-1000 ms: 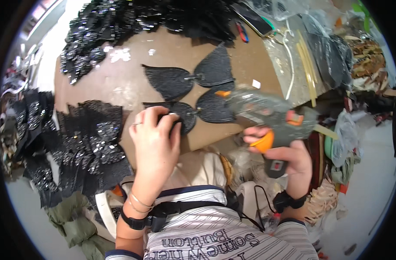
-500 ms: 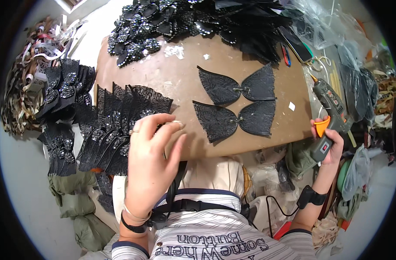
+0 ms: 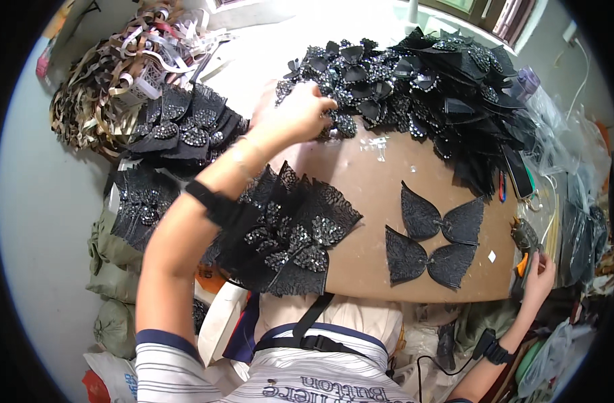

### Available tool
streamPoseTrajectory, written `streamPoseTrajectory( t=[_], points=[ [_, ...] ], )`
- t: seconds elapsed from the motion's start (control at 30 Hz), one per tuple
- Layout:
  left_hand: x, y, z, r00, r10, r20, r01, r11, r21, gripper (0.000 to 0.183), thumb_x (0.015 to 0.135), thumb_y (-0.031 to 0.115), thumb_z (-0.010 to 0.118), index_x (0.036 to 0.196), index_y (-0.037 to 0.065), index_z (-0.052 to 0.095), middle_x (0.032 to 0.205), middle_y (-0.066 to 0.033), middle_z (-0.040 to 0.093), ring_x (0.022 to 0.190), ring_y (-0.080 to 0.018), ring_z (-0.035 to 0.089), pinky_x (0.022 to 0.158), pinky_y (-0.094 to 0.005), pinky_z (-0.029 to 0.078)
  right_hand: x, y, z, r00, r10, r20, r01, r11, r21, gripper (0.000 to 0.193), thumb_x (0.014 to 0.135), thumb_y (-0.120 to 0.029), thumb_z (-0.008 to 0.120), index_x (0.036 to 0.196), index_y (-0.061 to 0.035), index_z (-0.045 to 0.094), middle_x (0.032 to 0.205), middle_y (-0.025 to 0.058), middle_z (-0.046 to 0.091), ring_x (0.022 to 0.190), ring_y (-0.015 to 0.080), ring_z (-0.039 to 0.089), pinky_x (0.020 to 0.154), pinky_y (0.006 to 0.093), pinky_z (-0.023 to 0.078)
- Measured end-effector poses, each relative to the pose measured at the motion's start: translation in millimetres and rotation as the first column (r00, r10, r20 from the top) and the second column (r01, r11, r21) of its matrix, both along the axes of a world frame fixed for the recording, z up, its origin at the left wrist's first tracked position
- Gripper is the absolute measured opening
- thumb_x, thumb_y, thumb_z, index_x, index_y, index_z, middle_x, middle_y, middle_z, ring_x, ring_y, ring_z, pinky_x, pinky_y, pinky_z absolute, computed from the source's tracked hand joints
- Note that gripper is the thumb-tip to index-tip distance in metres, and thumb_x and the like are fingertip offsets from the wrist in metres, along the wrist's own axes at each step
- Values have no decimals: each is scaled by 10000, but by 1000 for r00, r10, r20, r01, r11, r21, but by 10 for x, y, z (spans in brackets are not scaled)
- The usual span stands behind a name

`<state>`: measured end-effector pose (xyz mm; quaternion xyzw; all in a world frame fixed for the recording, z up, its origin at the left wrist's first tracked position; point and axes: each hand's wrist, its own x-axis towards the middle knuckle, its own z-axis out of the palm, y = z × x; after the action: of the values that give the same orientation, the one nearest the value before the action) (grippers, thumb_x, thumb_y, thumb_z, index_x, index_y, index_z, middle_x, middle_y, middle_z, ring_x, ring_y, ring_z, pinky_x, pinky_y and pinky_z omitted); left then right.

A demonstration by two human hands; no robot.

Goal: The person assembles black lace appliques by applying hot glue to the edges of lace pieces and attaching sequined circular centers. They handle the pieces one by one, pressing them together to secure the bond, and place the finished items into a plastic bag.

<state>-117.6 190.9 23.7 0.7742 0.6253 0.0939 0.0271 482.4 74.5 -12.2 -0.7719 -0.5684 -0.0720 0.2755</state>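
My left hand [image 3: 300, 114] reaches across the table to the near left edge of a heap of black sequined pieces [image 3: 361, 91]. Its fingers are curled together against the heap, and what they grip is hidden. At the table's right edge, my right hand [image 3: 539, 275] is closed around the handle of a hot glue gun [image 3: 526, 235] with an orange trigger. Two black lace pieces, an upper one [image 3: 420, 211] and a lower one [image 3: 408, 256], lie flat one below the other, each shaped like a pair of wings joined in the middle.
Black lace pieces with sequins [image 3: 300, 242] overlap under my left forearm, and more stacks [image 3: 179, 127] lie farther left. Ribbon strips [image 3: 129, 67] are heaped at the far left. A phone [image 3: 517, 171], glue sticks [image 3: 551, 215] and clear plastic bags [image 3: 555, 141] are on the right.
My left hand has moved from the table's near side to the heap at the back. The glue gun stays in my right hand. The whole view has shifted, showing more of the back.
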Motion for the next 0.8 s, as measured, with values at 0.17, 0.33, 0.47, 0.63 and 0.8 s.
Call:
streamPoseTrajectory(
  t=[0.17, 0.33, 0.47, 0.63, 0.8],
  points=[
    [18, 130, -195, 989, -110, -103, 121, 988, 99, 335, 668, 150, 804, 953, 71, 646, 1002, -107, 572, 991, -302, 560, 900, -415, 455, -975, -178, 478, 838, 346, -423, -352, 934, 66, 136, 952, -58, 582, 1021, 48, 633, 984, 47, 625, 908, 118, 588, 759, 248, 478],
    [259, -332, 536, 883, -164, 440, 185, 983, -5, 309, 725, 63, 764, 991, 60, 608, 885, -105, 680, 822, -294, 660, 762, -395, 498, -1982, -66, 823, 315, 363, -877, -620, 778, 100, 260, 916, -25, 604, 1162, 58, 601, 1035, 89, 621, 963, 178, 619, 839, 284, 513],
    [1138, -1031, 996, 828, -183, 530, 368, 890, -268, 385, 709, -18, 784, 1037, 29, 588, 959, -32, 658, 869, -91, 605, 711, -264, 496, -2379, -63, 847, -179, 135, -975, -750, 622, 224, 405, 847, 46, 672, 1230, 67, 541, 1116, 79, 571, 974, 161, 619, 862, 283, 522],
    [1656, -1909, 610, 103, 451, 886, 181, 868, -463, 367, 751, -2, 796, 1075, -32, 626, 894, -16, 674, 795, -78, 618, 728, -222, 514, -2021, -456, 620, 75, 338, -938, -790, 594, 151, 214, 760, 108, 724, 949, 58, 636, 937, 90, 617, 845, 138, 624, 718, 241, 518],
    [2000, -1718, -120, -6, 485, 874, 171, 862, -477, 231, 822, 102, 773, 977, -40, 678, 771, 20, 568, 661, -25, 491, 596, -182, 399, -1816, -351, 567, 391, 257, -884, -672, 736, -83, 189, 803, 44, 719, 978, 49, 648, 880, 34, 640, 777, 57, 592, 666, 198, 483]
  ],
)
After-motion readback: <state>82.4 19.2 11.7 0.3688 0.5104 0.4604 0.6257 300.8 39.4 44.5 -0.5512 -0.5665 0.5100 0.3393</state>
